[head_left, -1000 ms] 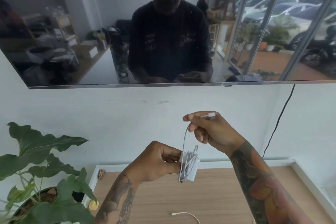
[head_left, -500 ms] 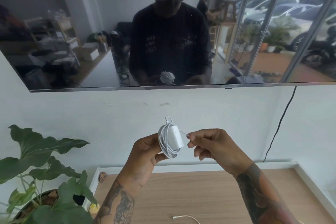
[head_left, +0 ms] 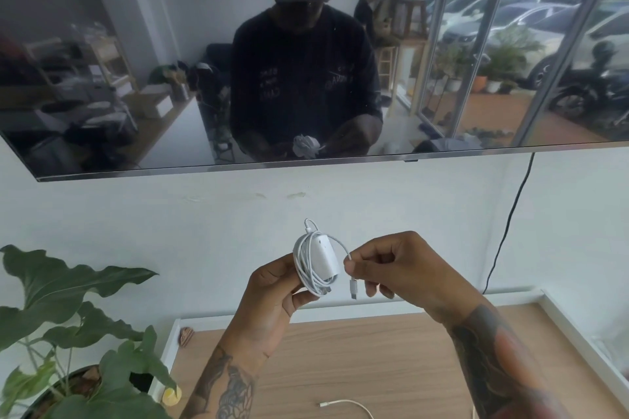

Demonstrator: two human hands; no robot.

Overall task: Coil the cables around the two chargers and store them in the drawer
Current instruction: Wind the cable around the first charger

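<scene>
A white charger (head_left: 325,257) with its white cable wound around it in several loops is held up in front of the wall by my left hand (head_left: 272,296), which grips it from the left. My right hand (head_left: 391,269) pinches the free cable end (head_left: 352,286) just right of the charger; the plug hangs down below my fingers. A second white cable (head_left: 347,406) lies loose on the wooden top near the bottom edge. The second charger and the drawer are not in view.
A wooden tabletop (head_left: 391,367) with a white raised rim runs below my hands. A large leafy potted plant (head_left: 68,333) stands at the left. A wall-mounted dark screen (head_left: 306,61) hangs above, with a black cord (head_left: 510,224) dropping down the wall at the right.
The charger has been turned and lifted from low over the table to in front of the wall. My right hand dropped from above it to beside it, the free cable now short.
</scene>
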